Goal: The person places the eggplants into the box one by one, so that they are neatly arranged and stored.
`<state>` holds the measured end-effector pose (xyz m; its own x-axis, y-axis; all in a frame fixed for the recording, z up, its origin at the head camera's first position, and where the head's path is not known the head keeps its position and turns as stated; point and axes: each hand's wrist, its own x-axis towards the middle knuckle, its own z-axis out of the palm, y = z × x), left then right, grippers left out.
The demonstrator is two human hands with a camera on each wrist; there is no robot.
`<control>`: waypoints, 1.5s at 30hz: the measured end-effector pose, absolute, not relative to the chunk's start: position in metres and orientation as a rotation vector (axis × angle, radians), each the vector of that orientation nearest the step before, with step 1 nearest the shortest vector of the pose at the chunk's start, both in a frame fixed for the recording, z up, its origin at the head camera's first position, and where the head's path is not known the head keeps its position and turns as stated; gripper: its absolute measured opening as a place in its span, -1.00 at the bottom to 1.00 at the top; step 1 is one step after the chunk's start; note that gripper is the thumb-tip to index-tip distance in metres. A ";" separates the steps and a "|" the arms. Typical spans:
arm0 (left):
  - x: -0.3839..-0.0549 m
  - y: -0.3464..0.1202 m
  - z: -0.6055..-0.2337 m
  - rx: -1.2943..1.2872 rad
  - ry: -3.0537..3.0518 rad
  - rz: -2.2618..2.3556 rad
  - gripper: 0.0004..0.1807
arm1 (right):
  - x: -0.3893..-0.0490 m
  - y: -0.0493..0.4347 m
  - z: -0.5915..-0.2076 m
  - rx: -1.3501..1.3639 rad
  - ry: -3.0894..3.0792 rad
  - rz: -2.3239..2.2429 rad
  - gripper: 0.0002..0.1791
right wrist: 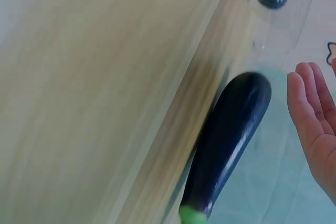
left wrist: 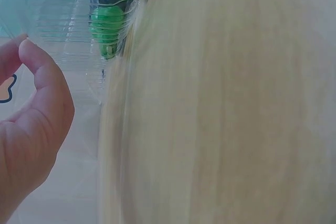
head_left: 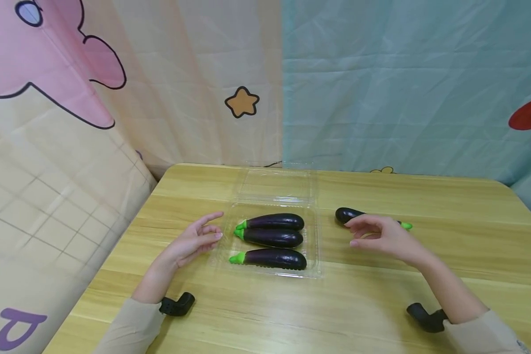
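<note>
Three dark purple eggplants with green stems lie in a clear plastic container [head_left: 317, 236] in the head view: a back one [head_left: 276, 221], a middle one [head_left: 274, 238] and a front one [head_left: 276, 258]. My left hand [head_left: 193, 242] is at the container's left side, index finger extended, holding no eggplant. Whether its fingertips touch the plastic I cannot tell. A fourth eggplant [right wrist: 227, 140] lies on the table right of the container. Over it hovers my right hand [head_left: 382, 237], fingers loosely bent and apart from it, hiding its middle in the head view.
The container's clear lid [head_left: 276, 184] lies folded back toward the curtain [head_left: 380, 98] behind the wooden table [head_left: 265, 314]. Black wrist mounts [head_left: 179, 305] are strapped on both forearms. Table surface extends in front and to the right.
</note>
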<state>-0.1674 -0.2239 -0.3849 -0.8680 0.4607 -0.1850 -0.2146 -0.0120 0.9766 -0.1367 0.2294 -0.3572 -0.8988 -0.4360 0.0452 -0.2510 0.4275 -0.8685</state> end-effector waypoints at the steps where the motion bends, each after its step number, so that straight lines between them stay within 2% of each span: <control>1: -0.167 -0.224 -0.385 0.254 1.810 1.930 -0.27 | -0.136 0.234 -0.357 -0.584 2.506 -1.463 -0.53; 21: -0.168 -0.224 -0.387 0.247 1.816 1.927 -0.27 | -0.136 0.310 -0.354 -0.308 2.756 -1.357 -0.56; 34: -0.168 -0.224 -0.386 0.256 1.812 1.925 -0.27 | -0.144 0.325 -0.364 -0.222 2.790 -1.335 -0.48; 45: -0.167 -0.224 -0.385 0.257 1.816 1.926 -0.26 | -0.150 0.322 -0.370 -0.288 2.820 -1.260 -0.44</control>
<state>-0.1671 -0.2239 -0.3849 -0.8682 0.4604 -0.1850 -0.2117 -0.0065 0.9773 -0.1501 0.3220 -0.3702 -0.9820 -0.1846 0.0396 -0.1527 0.6529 -0.7419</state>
